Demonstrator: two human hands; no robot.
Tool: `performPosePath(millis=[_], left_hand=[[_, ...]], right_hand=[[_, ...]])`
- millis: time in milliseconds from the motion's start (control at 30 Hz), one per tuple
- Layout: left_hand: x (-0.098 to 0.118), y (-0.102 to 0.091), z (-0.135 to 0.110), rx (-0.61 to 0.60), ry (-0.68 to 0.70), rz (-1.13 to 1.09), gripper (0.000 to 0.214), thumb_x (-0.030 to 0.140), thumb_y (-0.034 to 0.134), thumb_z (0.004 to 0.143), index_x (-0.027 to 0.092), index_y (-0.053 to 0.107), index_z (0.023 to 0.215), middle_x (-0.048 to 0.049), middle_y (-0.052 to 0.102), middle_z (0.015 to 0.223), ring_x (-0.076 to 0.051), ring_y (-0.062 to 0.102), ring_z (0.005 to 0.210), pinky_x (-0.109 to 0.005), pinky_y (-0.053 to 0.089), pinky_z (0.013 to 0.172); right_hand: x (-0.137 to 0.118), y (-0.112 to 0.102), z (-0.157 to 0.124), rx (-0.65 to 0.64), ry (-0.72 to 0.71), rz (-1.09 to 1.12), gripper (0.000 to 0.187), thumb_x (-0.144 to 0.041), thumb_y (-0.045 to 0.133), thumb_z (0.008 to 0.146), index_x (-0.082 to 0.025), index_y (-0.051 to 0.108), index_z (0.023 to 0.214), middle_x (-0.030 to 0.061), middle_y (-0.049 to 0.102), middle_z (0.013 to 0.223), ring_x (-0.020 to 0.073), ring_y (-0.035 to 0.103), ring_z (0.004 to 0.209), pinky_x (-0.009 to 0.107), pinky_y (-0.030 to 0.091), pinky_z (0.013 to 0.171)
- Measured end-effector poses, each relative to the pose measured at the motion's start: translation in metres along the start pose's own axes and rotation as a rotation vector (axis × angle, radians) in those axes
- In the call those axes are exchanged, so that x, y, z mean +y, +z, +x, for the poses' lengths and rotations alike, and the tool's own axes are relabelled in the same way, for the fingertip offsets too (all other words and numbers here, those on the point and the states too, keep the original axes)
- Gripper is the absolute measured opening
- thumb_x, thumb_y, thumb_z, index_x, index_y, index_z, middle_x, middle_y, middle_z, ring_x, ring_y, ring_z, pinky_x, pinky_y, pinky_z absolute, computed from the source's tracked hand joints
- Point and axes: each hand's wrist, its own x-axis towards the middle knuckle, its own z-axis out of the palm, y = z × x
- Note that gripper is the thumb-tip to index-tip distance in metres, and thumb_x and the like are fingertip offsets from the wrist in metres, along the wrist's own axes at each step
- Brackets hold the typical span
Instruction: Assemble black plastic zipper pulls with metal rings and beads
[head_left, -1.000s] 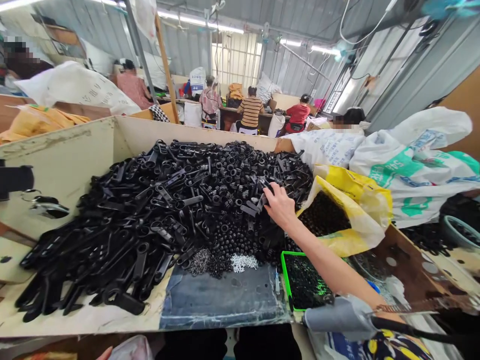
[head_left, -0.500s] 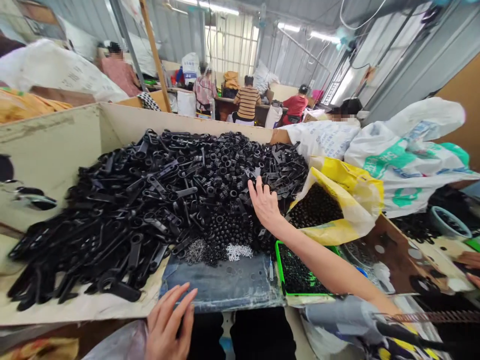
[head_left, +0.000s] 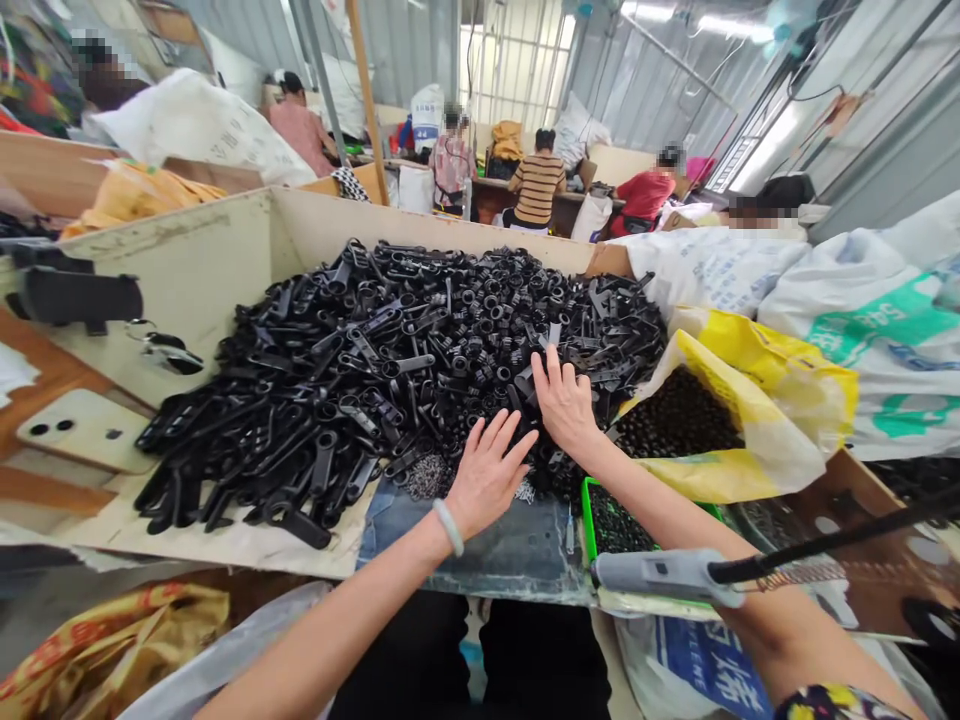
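A large heap of black plastic parts (head_left: 315,370), with long ring-ended levers on the left and small ring pieces (head_left: 491,300) towards the back, fills the work table. My right hand (head_left: 566,405) rests over the heap's right part, fingers apart, with a flat black piece (head_left: 553,334) at its fingertips. Left of it my left hand (head_left: 487,475), with a pale bangle (head_left: 448,527) on the wrist, reaches over small black beads, fingers spread, holding nothing visible. Small metal pieces (head_left: 427,476) and white pins (head_left: 525,491), partly hidden by my left hand, lie at the dark mat (head_left: 472,545).
A green tray (head_left: 590,520) of small black pieces and an open yellow bag (head_left: 780,400) stand right. A grey electric screwdriver (head_left: 660,574) hangs in front of my right forearm. A phone (head_left: 86,430) lies left. Several people sit at benches behind the wooden partition (head_left: 420,222).
My left hand has moved from the table's front edge up and forward to the heap. My right hand stays at nearly the same spot on the parts. The view has turned left.
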Motion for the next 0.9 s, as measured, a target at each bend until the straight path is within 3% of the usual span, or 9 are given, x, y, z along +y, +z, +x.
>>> performPosePath(millis=[233,367,500,700,900], left_hand=[[-0.039,0.017,0.051,0.027,0.106,0.112,0.076,0.044,0.063,0.099,0.029,0.03,0.165,-0.0157,0.02,0.176,-0.034,0.015,0.163,-0.063,0.011,0.13],[-0.069,0.021,0.07,0.01,0.151,0.13,0.075,0.053,0.061,0.098,0.031,0.033,0.164,-0.0166,0.02,0.175,-0.034,0.015,0.163,-0.066,0.006,0.129],[-0.086,0.019,0.081,-0.004,0.144,0.125,0.073,0.057,0.061,0.096,0.033,0.038,0.162,-0.0147,0.018,0.176,-0.035,0.014,0.163,-0.068,-0.001,0.127],[-0.098,0.009,0.091,-0.018,0.109,0.13,0.083,0.061,0.068,0.09,0.035,0.037,0.162,-0.012,0.019,0.177,-0.035,0.015,0.163,-0.065,-0.001,0.129],[-0.12,-0.005,0.098,-0.005,0.049,0.151,0.083,0.063,0.073,0.086,0.037,0.043,0.159,-0.0124,0.03,0.173,-0.04,0.017,0.162,-0.066,0.006,0.128]], right_hand=[[0.018,-0.004,-0.007,-0.02,-0.096,0.107,0.097,-0.025,0.057,0.086,-0.016,0.008,0.169,0.0187,0.011,0.175,0.0434,0.044,0.128,0.054,0.041,0.098],[0.018,0.01,-0.007,0.067,-0.097,0.118,0.092,-0.026,0.055,0.088,-0.015,0.013,0.169,0.0203,0.016,0.174,0.0418,0.04,0.135,0.054,0.038,0.103],[0.015,0.026,0.003,0.124,-0.098,0.131,0.09,-0.027,0.055,0.089,-0.016,0.015,0.169,0.0203,0.021,0.173,0.0416,0.038,0.137,0.054,0.037,0.104],[0.012,0.034,0.027,0.12,-0.09,0.151,0.097,-0.026,0.054,0.088,-0.018,0.002,0.17,0.0194,0.017,0.174,0.0439,0.037,0.135,0.056,0.036,0.102],[0.002,0.032,0.055,0.113,-0.138,0.135,0.088,-0.027,0.05,0.091,-0.014,0.012,0.169,0.0195,0.015,0.175,0.0409,0.04,0.132,0.052,0.037,0.098]])
